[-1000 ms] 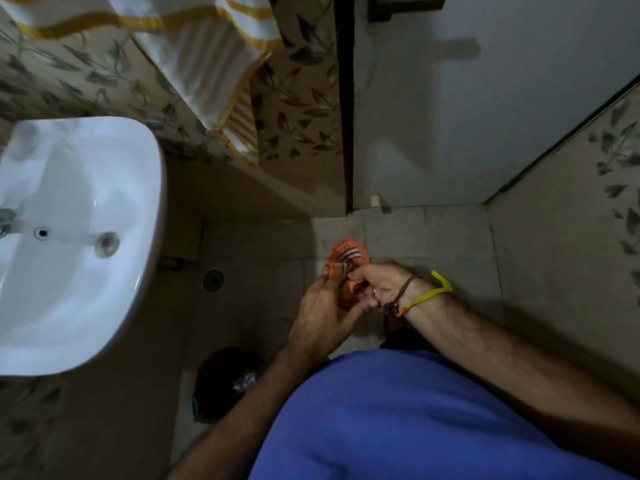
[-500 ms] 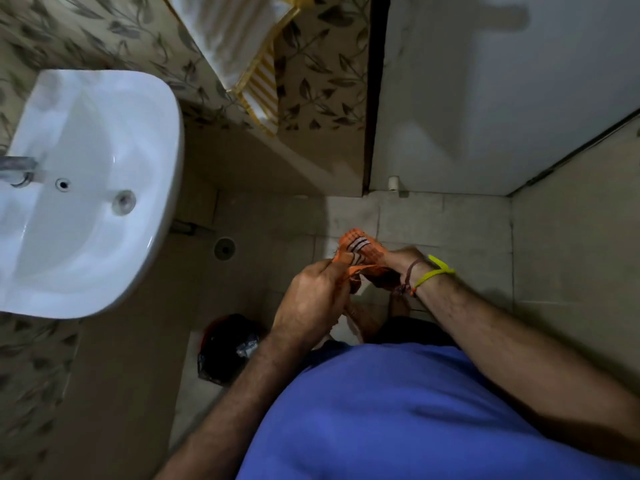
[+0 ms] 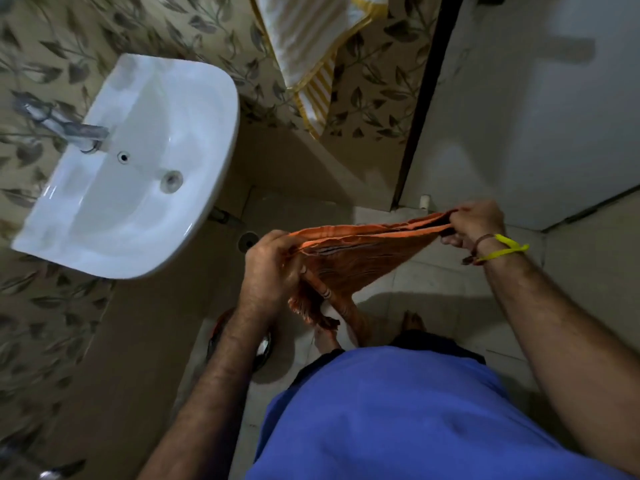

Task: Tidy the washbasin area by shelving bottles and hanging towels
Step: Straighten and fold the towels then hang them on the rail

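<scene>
An orange striped towel [image 3: 360, 251] is stretched between both hands in front of my body, its lower part sagging toward the floor. My left hand [image 3: 270, 275] pinches the towel's left end and my right hand [image 3: 474, 223], with a yellow band at the wrist, pinches its right end. A white and yellow striped towel [image 3: 304, 39] hangs on the leaf-patterned wall at the top. The white washbasin [image 3: 138, 161] with its metal tap [image 3: 62, 126] is at the left. No bottles are visible.
A white door [image 3: 526, 109] with a dark frame edge stands at the upper right. A dark bin [image 3: 239, 337] sits on the tiled floor below my left forearm. A floor drain [image 3: 247, 240] lies near the basin. My feet are below the towel.
The hands have pulled apart, spreading the bunched orange towel out wide between them. The view has shifted, bringing the basin and tap further into the frame.
</scene>
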